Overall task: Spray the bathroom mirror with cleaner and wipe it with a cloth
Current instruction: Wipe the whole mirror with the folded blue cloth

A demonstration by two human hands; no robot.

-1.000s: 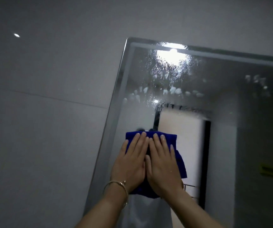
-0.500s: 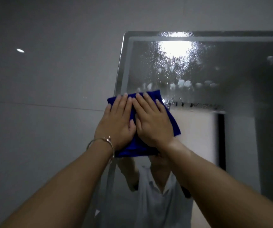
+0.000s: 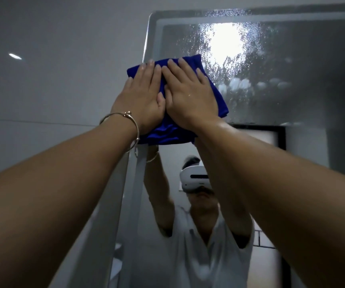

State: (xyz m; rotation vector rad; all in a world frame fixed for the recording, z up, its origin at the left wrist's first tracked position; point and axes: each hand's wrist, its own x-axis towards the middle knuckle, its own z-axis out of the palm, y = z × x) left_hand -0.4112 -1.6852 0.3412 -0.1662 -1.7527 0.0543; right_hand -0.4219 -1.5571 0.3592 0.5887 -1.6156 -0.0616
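So both hands, left hand [image 3: 141,100] and right hand [image 3: 190,96], press flat, fingers spread, on a crumpled deep-blue microfibre cloth [image 3: 219,96] against the droplet-speckled, frosted-edge mirror [image 3: 292,69].

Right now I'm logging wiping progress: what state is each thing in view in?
mirror: upper part wet with spray droplets and foam blobs, unwiped
blue cloth: bunched, pressed against the mirror's upper left corner
left hand: flat on cloth
right hand: flat on cloth
bracelet: on left wrist
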